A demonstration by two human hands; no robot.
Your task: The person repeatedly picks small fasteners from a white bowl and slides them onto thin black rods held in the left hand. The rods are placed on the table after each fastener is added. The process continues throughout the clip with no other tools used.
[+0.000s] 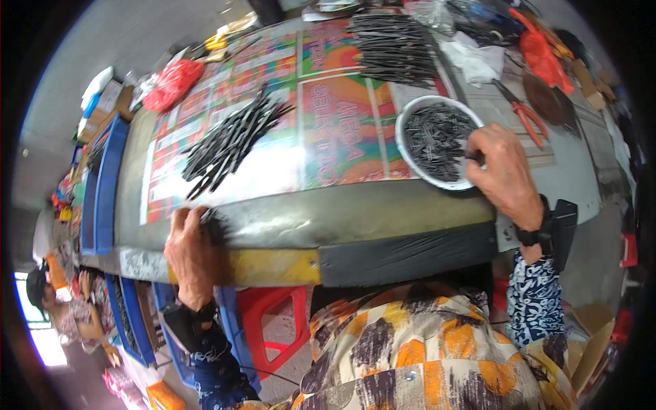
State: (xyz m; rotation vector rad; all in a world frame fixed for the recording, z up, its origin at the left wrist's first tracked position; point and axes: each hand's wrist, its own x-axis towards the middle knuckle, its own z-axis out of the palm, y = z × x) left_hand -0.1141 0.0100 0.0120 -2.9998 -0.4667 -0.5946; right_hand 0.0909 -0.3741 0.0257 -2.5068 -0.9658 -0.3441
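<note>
My left hand is at the table's front edge with its fingers curled closed. Something dark shows at its fingertips, too blurred to make out. Beyond it lies a loose heap of thin black strips. On the right, a round white bowl holds many small, thin black pieces. My right hand is over the bowl's right rim, its thumb and fingers pinched together on small black pieces; the fingers partly hide them.
Neat rows of black strips lie at the far side. Red-handled pliers rest right of the bowl. Red plastic bags and blue trays are at the left. A red stool is below the table; another person sits far left.
</note>
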